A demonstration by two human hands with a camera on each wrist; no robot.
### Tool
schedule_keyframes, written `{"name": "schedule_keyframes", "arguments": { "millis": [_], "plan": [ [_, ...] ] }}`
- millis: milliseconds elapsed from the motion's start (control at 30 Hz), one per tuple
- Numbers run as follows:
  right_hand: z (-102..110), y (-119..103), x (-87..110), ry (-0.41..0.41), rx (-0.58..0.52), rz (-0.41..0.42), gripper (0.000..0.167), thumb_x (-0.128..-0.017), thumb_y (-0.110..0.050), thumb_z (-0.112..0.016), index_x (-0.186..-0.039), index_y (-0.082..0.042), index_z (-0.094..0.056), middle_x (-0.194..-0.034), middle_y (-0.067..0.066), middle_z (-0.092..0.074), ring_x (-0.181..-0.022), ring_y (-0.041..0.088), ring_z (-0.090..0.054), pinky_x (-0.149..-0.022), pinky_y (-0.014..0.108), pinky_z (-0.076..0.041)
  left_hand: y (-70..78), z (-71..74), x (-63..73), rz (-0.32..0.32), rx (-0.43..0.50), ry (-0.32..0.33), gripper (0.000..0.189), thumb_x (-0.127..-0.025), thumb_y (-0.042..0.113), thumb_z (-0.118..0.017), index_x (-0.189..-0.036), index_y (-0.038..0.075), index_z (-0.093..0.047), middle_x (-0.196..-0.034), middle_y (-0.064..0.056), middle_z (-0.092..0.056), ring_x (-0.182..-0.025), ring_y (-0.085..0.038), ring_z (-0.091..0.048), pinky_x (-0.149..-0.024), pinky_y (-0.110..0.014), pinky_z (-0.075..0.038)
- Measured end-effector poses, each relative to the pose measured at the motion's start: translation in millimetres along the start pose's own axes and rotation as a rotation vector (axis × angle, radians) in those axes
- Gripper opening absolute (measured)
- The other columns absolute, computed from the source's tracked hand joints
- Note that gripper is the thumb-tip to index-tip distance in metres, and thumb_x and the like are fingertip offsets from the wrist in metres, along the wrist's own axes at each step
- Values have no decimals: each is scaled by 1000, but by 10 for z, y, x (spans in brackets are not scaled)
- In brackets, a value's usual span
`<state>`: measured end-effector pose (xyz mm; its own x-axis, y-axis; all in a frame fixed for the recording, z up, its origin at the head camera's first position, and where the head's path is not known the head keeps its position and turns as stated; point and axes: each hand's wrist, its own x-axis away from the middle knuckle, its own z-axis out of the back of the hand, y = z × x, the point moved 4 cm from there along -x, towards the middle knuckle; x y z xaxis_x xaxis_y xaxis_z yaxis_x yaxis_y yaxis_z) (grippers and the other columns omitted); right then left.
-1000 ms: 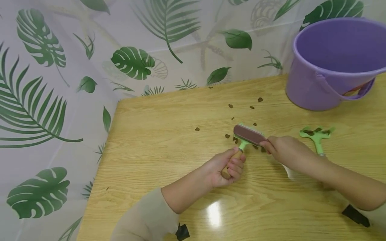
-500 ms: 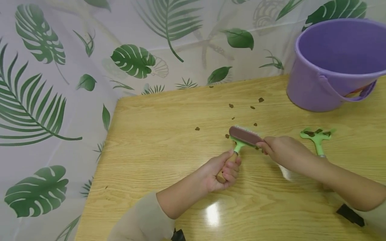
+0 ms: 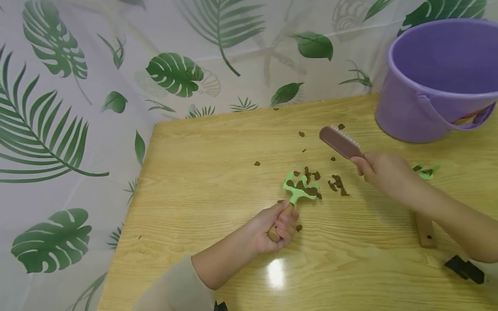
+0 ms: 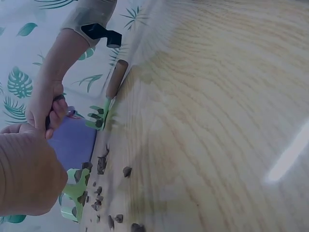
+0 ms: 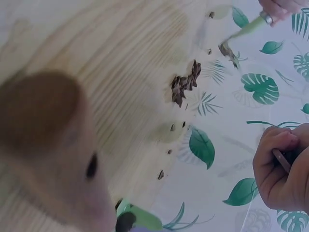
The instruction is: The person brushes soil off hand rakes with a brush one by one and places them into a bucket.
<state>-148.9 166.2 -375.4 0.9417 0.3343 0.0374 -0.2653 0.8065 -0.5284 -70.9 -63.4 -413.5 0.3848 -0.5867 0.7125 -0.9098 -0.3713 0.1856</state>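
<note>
My left hand [image 3: 273, 229] grips the wooden handle of a light green hand rake [image 3: 296, 192], whose tines carry dark brown clumps. My right hand [image 3: 391, 176] holds a brush [image 3: 340, 143] with a pinkish-brown back and pale bristles, raised up and right of the rake. Loose brown clumps [image 3: 337, 185] lie on the table just right of the tines. Below my right forearm lies a second green hand rake [image 3: 425, 229], partly covered by the arm, with clumps on its head. In the right wrist view its wooden handle [image 5: 43, 159] looms close and blurred.
A purple bucket [image 3: 404, 112] with its handle hanging down stands at the back right of the wooden table [image 3: 186, 172]. Several small crumbs [image 3: 301, 134] dot the tabletop behind the hands. A leaf-patterned cloth [image 3: 233, 52] covers the wall behind and to the left.
The brush has left the rake head and moved up and right with my right hand. My left hand has shifted the rake down and left, exposing clumps on its tines and beside it.
</note>
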Motion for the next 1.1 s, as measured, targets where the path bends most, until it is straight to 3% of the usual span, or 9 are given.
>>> {"name": "schedule_keyframes", "arguments": {
  "millis": [467, 667, 800, 933, 1100],
  "plan": [
    [-156, -167, 94, -260, -276, -121, 42, -103, -36, -35, -79, -7, -53, -52, -1, -42, -36, 8, -34, -32, 24, -34, 63, -136, 31, 12, -22, -74, 38, -103, 37, -33, -78, 13, -49, -52, 12, -41, -37, 4, -38, -36, -4, -26],
    [-344, -284, 178, -468, -511, -184, 44, -102, -38, -38, -77, -5, -49, -50, -3, -38, -35, 6, -28, -32, 20, -28, 74, -183, 20, 21, -34, -91, 39, -103, 38, -34, -77, 14, -50, -52, 12, -42, -37, 4, -39, -36, -4, -27],
    [-396, -324, 210, -563, -660, -222, 44, -103, -37, -38, -77, -3, -47, -48, -5, -35, -34, 5, -26, -32, 19, -25, 86, -217, 44, 10, -65, -106, 39, -104, 37, -31, -78, 14, -49, -52, 12, -42, -37, 4, -40, -36, -4, -28],
    [-402, -314, 213, -611, -756, -246, 42, -103, -35, -38, -77, -2, -45, -48, -6, -34, -33, 4, -26, -32, 18, -25, 90, -241, 82, 9, -80, -110, 37, -104, 36, -32, -79, 14, -49, -52, 12, -41, -37, 3, -39, -36, -4, -27],
    [-382, -285, 176, -639, -793, -262, 41, -103, -33, -36, -75, -5, -45, -48, -7, -34, -34, 3, -27, -33, 17, -25, 105, -243, 87, -16, -113, -104, 37, -103, 36, -34, -79, 14, -49, -51, 12, -40, -37, 3, -39, -36, -5, -26]
  ]
}}
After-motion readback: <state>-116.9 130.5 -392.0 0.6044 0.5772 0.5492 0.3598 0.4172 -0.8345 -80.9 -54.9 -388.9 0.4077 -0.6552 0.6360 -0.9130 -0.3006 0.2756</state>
